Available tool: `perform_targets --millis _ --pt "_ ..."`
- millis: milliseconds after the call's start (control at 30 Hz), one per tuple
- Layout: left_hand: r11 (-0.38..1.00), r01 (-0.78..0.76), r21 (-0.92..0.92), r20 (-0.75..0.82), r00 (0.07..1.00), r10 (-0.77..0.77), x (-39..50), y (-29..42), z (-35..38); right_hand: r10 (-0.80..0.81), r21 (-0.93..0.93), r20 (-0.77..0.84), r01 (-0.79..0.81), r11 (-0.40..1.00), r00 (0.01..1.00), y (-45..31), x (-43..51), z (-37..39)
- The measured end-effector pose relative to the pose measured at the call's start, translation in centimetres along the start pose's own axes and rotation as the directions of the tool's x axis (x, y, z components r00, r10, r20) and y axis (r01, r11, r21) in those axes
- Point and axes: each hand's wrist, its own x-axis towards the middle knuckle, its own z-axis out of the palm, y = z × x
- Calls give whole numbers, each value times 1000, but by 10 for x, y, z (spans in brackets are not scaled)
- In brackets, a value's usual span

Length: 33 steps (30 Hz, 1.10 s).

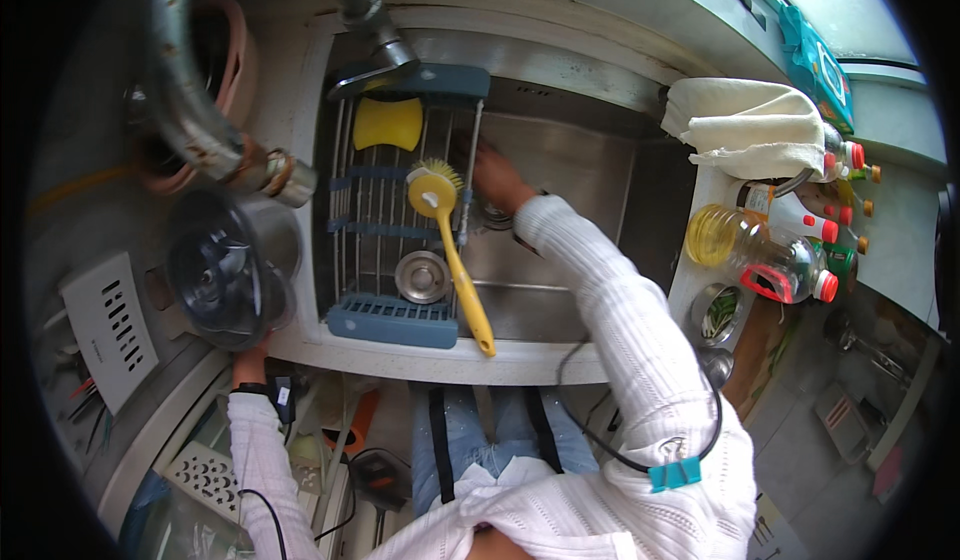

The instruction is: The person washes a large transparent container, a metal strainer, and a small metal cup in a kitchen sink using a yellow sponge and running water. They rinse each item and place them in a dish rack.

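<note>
My right hand (496,174) reaches down into the stainless steel sink (555,177), beside the right rail of a blue-ended dish rack (392,323). Its fingers are dim and partly hidden behind that rail, and the sink drain (496,219) lies just below the hand. On the rack are a yellow sponge (388,123), a yellow dish brush (459,260) with bristles up, and a small round metal strainer (422,277). My left hand (251,365) is at the left counter, against the lower edge of a dark see-through tub (217,267). The tub hides its fingers, so its grip is unclear.
A faucet (386,54) and a thick rusty pipe (191,110) overhang the left side. On the right ledge are an oil bottle (757,249), several other bottles, a draped cream cloth (742,125) and a metal bowl of green pieces (718,312). A dangling cable (592,440) crosses my right sleeve.
</note>
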Motion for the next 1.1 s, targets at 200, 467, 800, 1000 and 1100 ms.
perform_targets --millis 200,467,800,1000,1100 --pt "1000 10 5 -18 1000 -9 1 1 -11 146 -468 32 -114 876 989 57 -35 -82" --pt "999 30 -13 -25 999 -30 5 -8 -31 406 -630 -121 -386 673 906 79 -155 -96" --pt "997 38 -66 26 999 -36 39 -20 -32 498 -983 180 146 107 848 30 -129 -213" --pt "991 59 -124 28 998 -56 44 -21 -14 646 -955 296 230 186 704 -12 -190 -171" --pt "999 36 -39 12 999 -36 32 -18 10 728 -779 621 121 615 291 -49 -231 -150"
